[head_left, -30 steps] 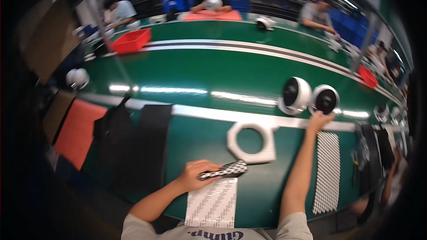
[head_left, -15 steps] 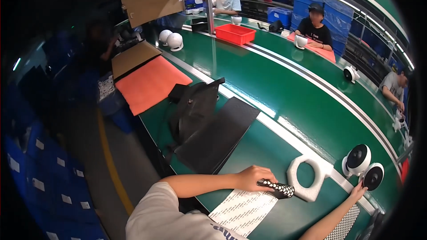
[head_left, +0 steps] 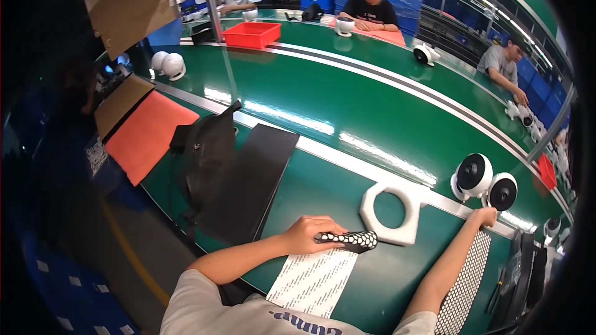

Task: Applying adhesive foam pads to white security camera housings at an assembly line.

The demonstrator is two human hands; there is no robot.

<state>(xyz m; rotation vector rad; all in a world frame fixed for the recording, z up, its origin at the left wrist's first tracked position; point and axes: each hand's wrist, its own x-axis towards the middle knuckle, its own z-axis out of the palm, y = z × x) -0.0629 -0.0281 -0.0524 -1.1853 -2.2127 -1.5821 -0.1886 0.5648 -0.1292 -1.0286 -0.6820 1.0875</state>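
My left hand (head_left: 312, 234) is closed around the edge of a curled black strip with white honeycomb dots (head_left: 357, 240). Below it a white printed backing sheet (head_left: 313, 279) lies on the table, partly under the strip. My right arm stretches forward to the right, and my right hand (head_left: 483, 216) is closed at the base of a white round device with a black face (head_left: 501, 191); its fingertips are partly hidden. A second such device (head_left: 473, 174) stands right beside it. Between my hands lies a white foam ring with angled outer sides (head_left: 366, 212).
A black honeycomb-patterned sheet (head_left: 467, 279) lies under my right forearm. Left of me are a black bag (head_left: 208, 161), a dark flat panel (head_left: 254, 180) and an orange mat (head_left: 149, 133). A green conveyor (head_left: 298, 87) curves ahead, with a red bin (head_left: 251, 35) and co-workers beyond.
The view has swung to the right, so the surroundings sit further left. My left hand still grips the dotted strip. My right hand stays at the device, its fingers now less visible.
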